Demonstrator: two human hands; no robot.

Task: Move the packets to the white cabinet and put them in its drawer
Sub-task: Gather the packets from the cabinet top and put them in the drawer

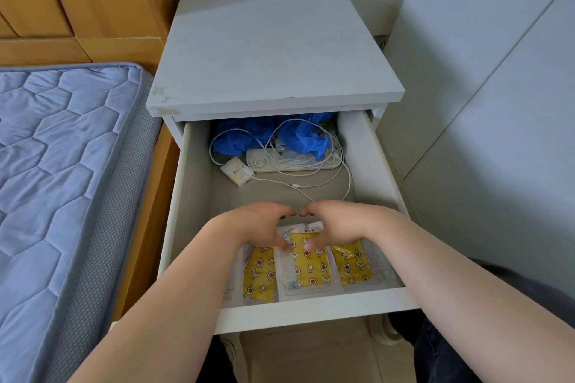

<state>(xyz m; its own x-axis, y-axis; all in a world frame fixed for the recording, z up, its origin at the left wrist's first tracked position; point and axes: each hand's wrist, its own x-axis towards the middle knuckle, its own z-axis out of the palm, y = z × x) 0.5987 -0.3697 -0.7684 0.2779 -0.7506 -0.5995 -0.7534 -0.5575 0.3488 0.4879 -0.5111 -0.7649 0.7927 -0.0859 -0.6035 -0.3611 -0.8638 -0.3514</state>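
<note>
- While the white cabinet [273, 50] has its drawer [311, 305] pulled out,
- packets [312, 266] line its front edge, long axes front-to-back;
- left hand [259, 225] and right hand [337, 222] curl over their far ends, thumbs pinning the middle one.

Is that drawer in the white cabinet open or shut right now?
Open. The drawer is pulled far out from the white cabinet, so the yellow packets and a white cable inside show.
</note>
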